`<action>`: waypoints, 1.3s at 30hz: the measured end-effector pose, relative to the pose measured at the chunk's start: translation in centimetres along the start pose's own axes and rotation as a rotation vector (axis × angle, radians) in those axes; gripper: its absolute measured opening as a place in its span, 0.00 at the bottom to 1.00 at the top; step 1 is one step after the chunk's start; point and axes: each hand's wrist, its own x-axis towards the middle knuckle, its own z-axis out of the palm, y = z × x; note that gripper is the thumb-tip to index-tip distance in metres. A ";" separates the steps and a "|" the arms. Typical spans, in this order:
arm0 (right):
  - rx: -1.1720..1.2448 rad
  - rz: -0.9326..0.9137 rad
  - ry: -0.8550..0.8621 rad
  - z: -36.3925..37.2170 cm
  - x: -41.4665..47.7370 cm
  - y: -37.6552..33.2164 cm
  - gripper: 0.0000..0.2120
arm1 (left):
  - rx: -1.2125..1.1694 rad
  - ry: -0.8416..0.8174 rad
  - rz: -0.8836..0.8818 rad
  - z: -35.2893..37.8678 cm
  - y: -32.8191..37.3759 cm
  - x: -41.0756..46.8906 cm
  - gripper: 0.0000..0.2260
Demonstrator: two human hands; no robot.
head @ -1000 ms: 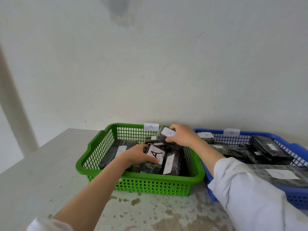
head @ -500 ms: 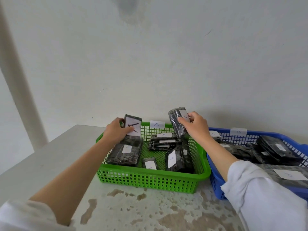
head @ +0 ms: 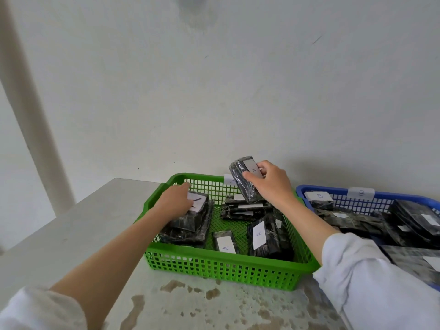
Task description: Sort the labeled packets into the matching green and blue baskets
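Right hand (head: 269,184) had its fingers clamped round a black wrapped packet (head: 242,179), held upright above the 1 o'clock corner of the green basket (head: 226,263), clear of the pile. Its label (head: 251,168) faced the camera; the letter was too small to read.

Left hand (head: 175,202) lay on the top packet (head: 190,220) of a stack at the basket's 9 o'clock side. Couldn't tell whether those fingers were gripping or just pressing flat.

Blue basket (head: 307,189) sat at 3 o'clock of the green one, just beside it on the desk (head: 71,234).

Judgement: the packets looked light and slightly squashy, and the glossy film was likely slippery. Best hold is across the narrow sides at mid-length, as here. Keep off the paper label, since it could peel.
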 end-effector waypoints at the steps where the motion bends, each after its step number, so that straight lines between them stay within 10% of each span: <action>1: -0.027 0.010 0.004 0.0 0.2 0.2 0.21 | 0.040 0.060 0.045 0.1 0.3 0.4 0.22; 13: -0.044 0.075 0.144 -3.8 1.7 3.3 0.18 | 0.600 -0.067 0.641 4.7 7.8 6.6 0.28; 18: 0.011 0.067 0.129 -4.2 1.4 4.0 0.17 | 0.384 -0.013 0.631 4.3 6.7 8.1 0.15; 34: 0.052 0.057 0.022 -3.2 0.2 2.8 0.15 | 0.186 -0.111 0.604 3.6 4.7 5.2 0.22; 39: 0.022 0.042 -0.063 -1.8 -0.4 0.6 0.18 | 0.282 0.160 0.394 -0.6 -0.1 2.6 0.19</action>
